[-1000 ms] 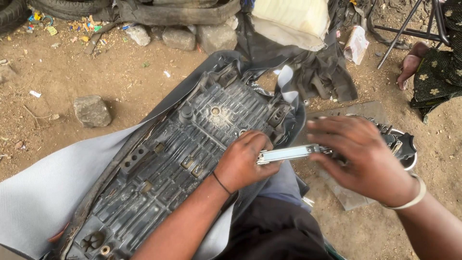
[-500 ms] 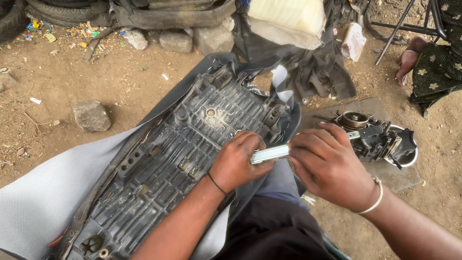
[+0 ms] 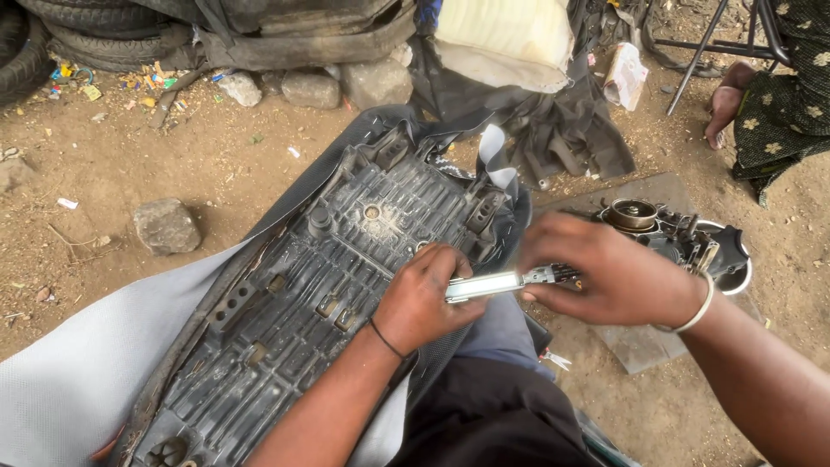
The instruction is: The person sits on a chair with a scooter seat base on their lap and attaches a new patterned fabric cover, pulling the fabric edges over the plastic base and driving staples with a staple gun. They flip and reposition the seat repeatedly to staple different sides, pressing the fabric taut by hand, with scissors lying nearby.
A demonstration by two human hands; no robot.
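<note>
beside seat base (image 3: 285, 294), grey stone (image 3: 166, 226)

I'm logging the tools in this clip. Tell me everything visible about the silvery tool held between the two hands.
The silvery tool is a slim, flat metal bar, shiny, lying almost level over the edge of the upturned seat base. The left hand grips one end; the right hand covers the darker end. Its exact kind cannot be told.

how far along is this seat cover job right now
Looks partly done. The grey cover is already wrapped under the upturned seat base along its far edge. In hand: the left hand presses near the base's right edge while the right hand holds a silver staple tool against it. Left: loose cover still spreads out at the near-left side, unfastened as far as I can see.
</note>
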